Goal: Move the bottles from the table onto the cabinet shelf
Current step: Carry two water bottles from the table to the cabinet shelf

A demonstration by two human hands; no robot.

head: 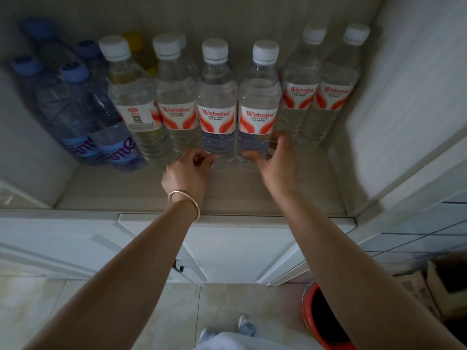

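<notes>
- Cabinet shelf (252, 195): pale, carrying every bottle listed below.
- Six clear Wahaha bottles (217, 107), white caps, red-white labels: upright, side by side in a row on the shelf's right and middle.
- Bluish bottles (111, 137), blue caps: upright at the shelf's left end, touching the row.

Wahaha bottles (216, 104): we see clear plastic with white caps and white labels bearing red lettering and orange flame-like curves.
Blue bottles (75, 109): we see blue-tinted plastic, periwinkle caps, and blue labels with white script.
Yellow-capped bottle (133, 40): we see only a yellow cap behind the front row.
Cabinet shelf (252, 193): we see pale beige with a faint grain.
Bangle (184, 200): we see plain silver.
Bucket (316, 317): we see a red rim and a black inside.
Floor tiles (161, 306): we see glossy cream.
</notes>
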